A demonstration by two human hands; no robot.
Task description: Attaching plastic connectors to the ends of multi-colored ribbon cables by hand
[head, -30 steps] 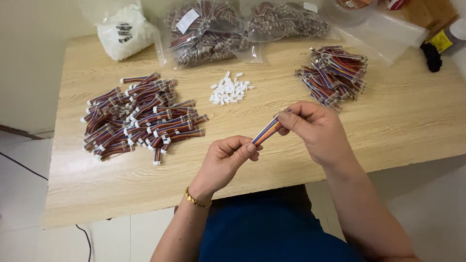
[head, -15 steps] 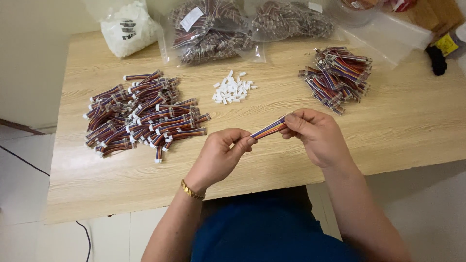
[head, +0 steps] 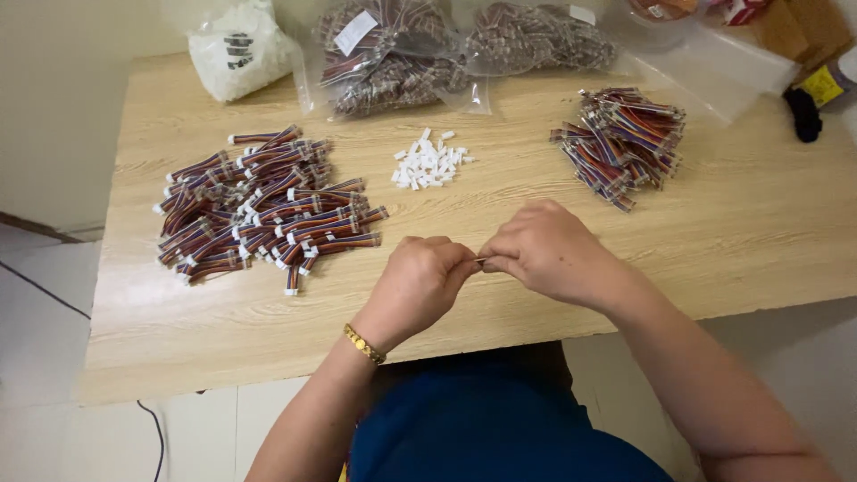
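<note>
1. The left hand (head: 418, 284) and the right hand (head: 546, 252) meet fingertip to fingertip above the near edge of the table (head: 750, 241), both closed in a pinch on a short multicoloured ribbon cable (head: 483, 261).
2. Only a sliver of that cable shows between the fingers; the rest is hidden inside the two grips.
3. A gold bracelet (head: 364, 344) sits on the left wrist.
4. Near the middle of the table, beyond the hands, lies a small heap of white plastic connector housings (head: 429, 163).
5. Toward the left edge spreads a wide pile of ribbon cables with white connectors on their ends (head: 259, 210), well apart from the hands.
6. Toward the right edge lies a tighter pile of ribbon cables (head: 622, 145).
7. Along the far edge lie two clear plastic bags full of cables (head: 393, 58), (head: 536, 40), and at the far left corner a clear bag of white parts (head: 239, 49).
8. At the far right corner stand a translucent box (head: 728, 67), a cardboard piece and a small black object (head: 805, 114) just beside a yellow item.
</note>
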